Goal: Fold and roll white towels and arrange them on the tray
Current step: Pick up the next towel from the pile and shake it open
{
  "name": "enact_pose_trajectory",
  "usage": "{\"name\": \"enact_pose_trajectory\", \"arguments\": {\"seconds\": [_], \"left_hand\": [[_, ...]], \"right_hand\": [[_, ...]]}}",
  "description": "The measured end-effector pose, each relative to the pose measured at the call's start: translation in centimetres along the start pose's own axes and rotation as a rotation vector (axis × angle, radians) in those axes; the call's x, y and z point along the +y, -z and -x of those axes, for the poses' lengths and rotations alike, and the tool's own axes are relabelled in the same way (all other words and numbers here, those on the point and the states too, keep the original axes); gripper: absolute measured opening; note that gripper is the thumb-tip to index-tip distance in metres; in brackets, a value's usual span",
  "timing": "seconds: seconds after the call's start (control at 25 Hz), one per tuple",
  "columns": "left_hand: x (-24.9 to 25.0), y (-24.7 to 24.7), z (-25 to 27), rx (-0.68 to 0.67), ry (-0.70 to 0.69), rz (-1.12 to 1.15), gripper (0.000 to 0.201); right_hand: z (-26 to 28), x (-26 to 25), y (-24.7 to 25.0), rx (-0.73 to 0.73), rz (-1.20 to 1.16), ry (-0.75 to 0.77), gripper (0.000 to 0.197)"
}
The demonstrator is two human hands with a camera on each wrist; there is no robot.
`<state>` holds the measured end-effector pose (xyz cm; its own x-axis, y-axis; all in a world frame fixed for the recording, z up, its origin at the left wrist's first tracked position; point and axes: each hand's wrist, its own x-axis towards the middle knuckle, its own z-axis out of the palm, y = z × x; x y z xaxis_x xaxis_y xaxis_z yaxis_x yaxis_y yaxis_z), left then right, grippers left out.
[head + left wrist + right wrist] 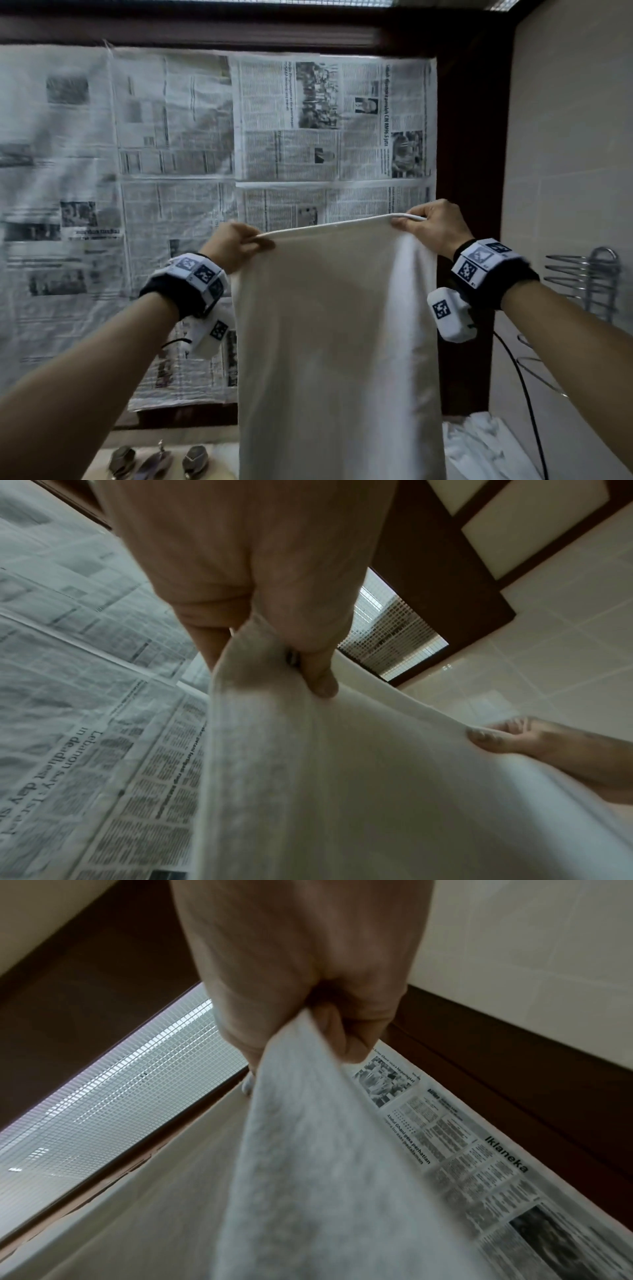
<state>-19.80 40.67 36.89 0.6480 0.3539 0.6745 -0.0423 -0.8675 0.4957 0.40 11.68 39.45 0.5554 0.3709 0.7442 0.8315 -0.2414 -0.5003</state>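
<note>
Newspaper sheets (212, 144) across the far window, spread wide behind everything. White towel (335, 325) hanging lengthwise in mid-air at centre, top edge stretched level between both fists. Towel pile (486, 445), rumpled, low at near right. Left hand (236, 245) pinching the top left corner; right hand (435, 226) pinching the top right corner. Tray not visible.

Towel (335, 325) is running off the head view's bottom edge, lower end unseen. It's hiding part of the white cloth pile (479, 445) and counter. Left newspaper sheets (58, 205) are blurring out, text unreadable. Tray isn't showing anywhere.
</note>
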Motion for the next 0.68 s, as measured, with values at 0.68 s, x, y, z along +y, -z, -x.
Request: {"name": "enact_pose_trajectory", "arguments": {"seconds": [0.68], "left_hand": [[7.0,5.2,3.2,0.288,0.0,0.519,0.042]], "right_hand": [[3.3,-2.6,5.9,0.112,-0.4,-0.058,0.041]]}}
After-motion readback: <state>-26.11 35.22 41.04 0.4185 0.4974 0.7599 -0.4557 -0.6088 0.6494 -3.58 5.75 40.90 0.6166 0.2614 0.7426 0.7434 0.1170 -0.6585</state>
